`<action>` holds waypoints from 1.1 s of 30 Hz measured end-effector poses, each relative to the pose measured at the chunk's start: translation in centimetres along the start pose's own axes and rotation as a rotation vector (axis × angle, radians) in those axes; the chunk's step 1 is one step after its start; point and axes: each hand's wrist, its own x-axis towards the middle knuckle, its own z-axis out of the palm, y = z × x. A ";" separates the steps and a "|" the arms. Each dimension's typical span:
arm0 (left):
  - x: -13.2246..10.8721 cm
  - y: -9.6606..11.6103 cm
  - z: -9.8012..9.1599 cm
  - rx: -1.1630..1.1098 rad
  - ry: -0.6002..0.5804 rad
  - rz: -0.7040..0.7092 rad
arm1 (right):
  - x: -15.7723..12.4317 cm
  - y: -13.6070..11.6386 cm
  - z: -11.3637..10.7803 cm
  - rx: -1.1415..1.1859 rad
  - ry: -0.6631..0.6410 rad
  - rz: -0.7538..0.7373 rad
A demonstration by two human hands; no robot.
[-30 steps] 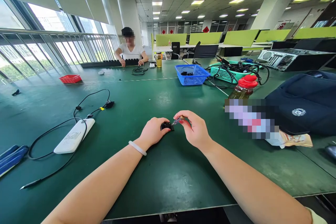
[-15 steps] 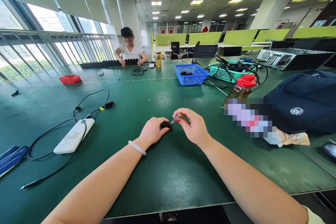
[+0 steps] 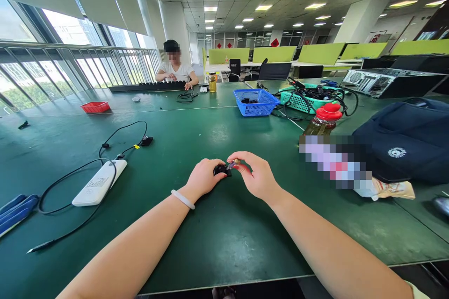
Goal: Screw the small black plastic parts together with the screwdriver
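In the head view my left hand (image 3: pixel 203 177) rests on the green table, thumb and fingers closed around a small black part (image 3: pixel 221 169). The part's exact kind is too small to tell. My right hand (image 3: pixel 257 176) pinches a short, slim tool (image 3: pixel 233 164) with a see-through body and a brownish top end. It is tilted, its lower end against or just above the right side of the black part; I cannot tell which. My fingers hide some of both things.
A white power strip (image 3: pixel 100 183) with black cables lies left, near blue gloves (image 3: pixel 17 212). Ahead are a red tray (image 3: pixel 96 107), a blue basket (image 3: pixel 256 103) and a green basket (image 3: pixel 305 100). A red-capped bottle (image 3: pixel 322 119) and dark bag (image 3: pixel 407 140) stand right. A person (image 3: pixel 177 70) sits opposite.
My right hand has shifted slightly left and down, and the tool sits closer over the black part. My left hand keeps its hold. The person opposite has moved their hands.
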 end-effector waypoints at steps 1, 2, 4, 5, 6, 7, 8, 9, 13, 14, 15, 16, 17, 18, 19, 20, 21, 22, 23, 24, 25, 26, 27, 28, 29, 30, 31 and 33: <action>0.0 -0.1 0.1 0.002 0.001 0.000 | 0.0 0.0 0.0 -0.004 0.012 0.017; 0.0 -0.1 0.1 0.004 0.001 0.000 | 0.1 0.1 -0.1 -0.007 0.025 0.035; 0.1 -0.2 0.2 0.009 0.001 0.001 | 0.1 0.0 -0.1 -0.005 0.048 0.059; 0.1 -0.3 0.2 0.011 0.000 0.002 | 0.2 0.0 -0.1 -0.002 0.056 0.064; 0.1 -0.3 0.1 0.011 -0.001 0.004 | 0.2 -0.1 -0.1 0.001 0.060 0.063; 0.1 -0.2 0.1 0.009 -0.001 0.005 | 0.2 -0.1 -0.1 0.002 0.064 0.061; 0.1 -0.2 0.1 0.006 -0.001 0.006 | 0.1 -0.2 0.0 0.000 0.068 0.060; 0.1 -0.1 0.0 0.003 0.000 0.006 | 0.1 -0.2 0.0 -0.002 0.071 0.059; 0.0 0.0 -0.1 0.000 0.007 0.000 | 0.0 -0.3 0.2 -0.003 0.061 0.059; 0.0 0.0 0.0 0.000 0.009 0.003 | -0.1 -0.3 0.2 0.001 0.052 0.056; 0.0 0.0 0.0 -0.001 0.009 0.006 | -0.1 -0.3 0.2 0.003 0.045 0.053; 0.0 -0.1 0.0 -0.001 0.008 0.011 | -0.1 -0.2 0.2 0.005 0.038 0.048; 0.0 -0.1 0.0 0.000 0.006 0.013 | -0.1 -0.1 0.2 0.009 0.033 0.043; 0.0 -0.2 0.0 0.003 0.003 0.013 | -0.2 -0.1 0.2 0.014 0.029 0.040; 0.0 -0.2 0.0 0.007 -0.001 0.010 | -0.2 0.0 0.2 0.020 0.028 0.037; 0.0 -0.2 0.0 0.010 -0.004 0.006 | -0.2 0.2 0.2 0.026 0.029 0.036; 0.1 -0.2 0.0 0.011 -0.007 0.002 | -0.2 0.3 0.2 0.032 0.031 0.036; 0.1 -0.2 0.0 0.011 -0.007 -0.002 | -0.2 0.3 0.2 0.036 0.035 0.040; 0.1 -0.2 0.0 0.011 -0.008 -0.005 | -0.2 0.4 0.2 0.039 0.041 0.044; 0.1 -0.2 0.0 0.010 -0.008 -0.007 | -0.2 0.4 0.2 0.040 0.047 0.050; 0.1 -0.1 0.0 0.010 -0.007 -0.009 | -0.1 0.4 0.2 0.041 0.052 0.056; 0.1 -0.1 0.0 0.011 -0.007 -0.010 | -0.1 0.4 0.1 0.041 0.056 0.063; 0.1 -0.1 0.0 0.011 -0.008 -0.011 | -0.1 0.4 0.1 0.038 0.061 0.069; 0.1 -0.1 0.0 0.011 -0.009 -0.014 | 0.0 0.3 0.1 0.034 0.066 0.075; 0.1 -0.1 0.0 0.011 -0.010 -0.016 | 0.0 0.2 0.0 0.027 0.072 0.082; 0.1 -0.1 0.0 0.009 -0.011 -0.018 | 0.0 0.1 0.0 0.019 0.078 0.089; 0.1 -0.1 0.0 0.007 -0.012 -0.018 | 0.0 0.0 0.0 0.011 0.084 0.095; 0.1 0.0 -0.1 0.006 -0.013 -0.017 | 0.1 -0.2 0.0 -0.005 0.092 0.102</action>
